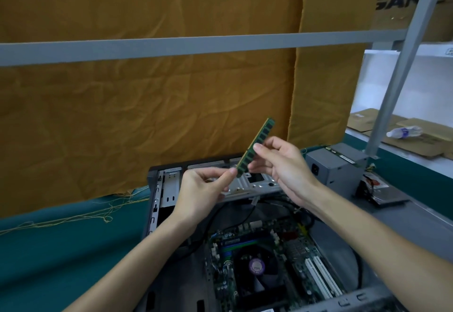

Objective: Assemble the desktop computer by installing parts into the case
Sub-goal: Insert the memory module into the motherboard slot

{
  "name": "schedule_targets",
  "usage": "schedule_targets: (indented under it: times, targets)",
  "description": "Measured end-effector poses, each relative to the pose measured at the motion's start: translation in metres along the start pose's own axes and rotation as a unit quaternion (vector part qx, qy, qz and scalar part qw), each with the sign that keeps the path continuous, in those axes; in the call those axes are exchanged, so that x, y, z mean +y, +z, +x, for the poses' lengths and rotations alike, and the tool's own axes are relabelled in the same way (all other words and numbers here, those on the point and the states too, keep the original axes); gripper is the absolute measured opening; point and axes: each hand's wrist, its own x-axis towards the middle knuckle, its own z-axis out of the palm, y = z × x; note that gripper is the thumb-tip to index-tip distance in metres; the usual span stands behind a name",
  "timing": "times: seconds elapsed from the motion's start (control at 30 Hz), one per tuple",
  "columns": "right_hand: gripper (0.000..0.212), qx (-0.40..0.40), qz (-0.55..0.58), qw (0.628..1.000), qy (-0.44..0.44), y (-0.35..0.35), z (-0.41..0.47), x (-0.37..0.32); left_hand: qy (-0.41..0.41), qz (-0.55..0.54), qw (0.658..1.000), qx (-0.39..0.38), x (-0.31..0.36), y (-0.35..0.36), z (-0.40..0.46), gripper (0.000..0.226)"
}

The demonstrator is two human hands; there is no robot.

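Observation:
A green RAM stick (260, 138) is held up in the air above the open computer case (157, 189), tilted with its far end up and to the right. My left hand (203, 190) pinches its lower end between thumb and fingertips. My right hand (282, 164) pinches its middle. Below my hands the motherboard (291, 248) lies in the case, with a CPU cooler fan (257, 267) and white expansion slots (321, 277). Black cables (220, 216) run across the case interior.
A grey power supply (335, 167) stands right of the case on the grey table, with a hard drive (387, 198) beside it. A plastic bottle (404, 132) lies on cardboard at far right. Orange cloth hangs behind, a grey shelf rail crosses above, green cloth covers the left.

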Motion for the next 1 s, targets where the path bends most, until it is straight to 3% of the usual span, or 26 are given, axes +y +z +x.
schedule_targets:
  times: [0.13, 0.23, 0.33, 0.43, 0.53, 0.6, 0.7, 0.77, 1.0]
  targets:
    - [0.008, -0.003, 0.036, 0.999, 0.014, -0.006, -0.002, -0.005, 0.025, 0.168, 0.980, -0.100, -0.018, -0.011, -0.013, 0.016]
    - [0.007, -0.090, -0.024, 0.992, 0.081, -0.001, -0.013, 0.001, 0.063, 0.284, 0.946, -0.144, -0.022, -0.021, -0.017, 0.012]
    - [0.012, -0.174, -0.134, 0.969, 0.108, 0.004, -0.019, 0.008, 0.041, 0.361, 0.910, -0.199, -0.022, -0.027, -0.026, 0.017]
    - [0.019, -0.265, -0.295, 0.912, 0.108, 0.006, -0.023, 0.012, -0.039, 0.478, 0.831, -0.281, -0.030, -0.030, -0.039, 0.036]
    - [0.015, -0.320, -0.430, 0.838, 0.104, 0.007, -0.028, 0.024, -0.131, 0.570, 0.722, -0.369, -0.035, -0.032, -0.046, 0.036]
    - [0.015, -0.336, -0.517, 0.783, 0.076, 0.007, -0.031, 0.033, -0.159, 0.588, 0.688, -0.395, -0.037, -0.030, -0.048, 0.044]
    - [0.019, -0.349, -0.607, 0.712, 0.050, 0.009, -0.033, 0.047, -0.162, 0.593, 0.676, -0.407, -0.038, -0.027, -0.047, 0.054]
    - [0.019, -0.347, -0.634, 0.689, 0.055, 0.010, -0.032, 0.055, -0.166, 0.592, 0.671, -0.413, -0.039, -0.027, -0.047, 0.063]
    - [0.016, -0.355, -0.650, 0.670, 0.045, 0.019, -0.027, 0.074, -0.166, 0.590, 0.665, -0.427, -0.040, -0.027, -0.048, 0.071]
